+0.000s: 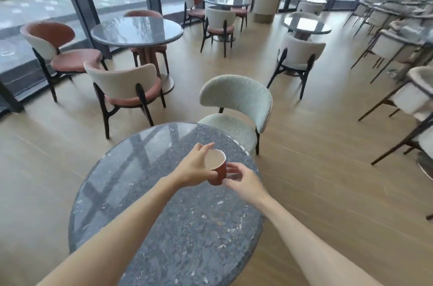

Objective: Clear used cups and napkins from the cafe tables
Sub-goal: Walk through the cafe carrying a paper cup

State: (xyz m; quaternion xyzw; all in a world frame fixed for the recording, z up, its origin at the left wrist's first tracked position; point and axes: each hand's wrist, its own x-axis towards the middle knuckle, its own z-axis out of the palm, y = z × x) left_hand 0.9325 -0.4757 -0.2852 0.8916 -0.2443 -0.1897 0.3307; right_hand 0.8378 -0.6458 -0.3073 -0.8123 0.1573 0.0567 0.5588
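From the head camera, both hands are meeting over the far right edge of the near table (145, 203), a round dark speckled stone top. The left hand (195, 168) is wrapping the red paper cup (219, 172) from its left side, thumb reaching over the rim and fingers curling round the wall, tipping the mouth toward the camera so the pale inside is showing. The right hand (241, 180) is coming in from the right, its fingertips (230, 169) pinching the cup's lower wall, probably steadying it for a handover. Whether the base is touching the stone I cannot tell. No napkin is showing on this top. A pale green chair (236, 107) is standing just beyond the table's far edge.
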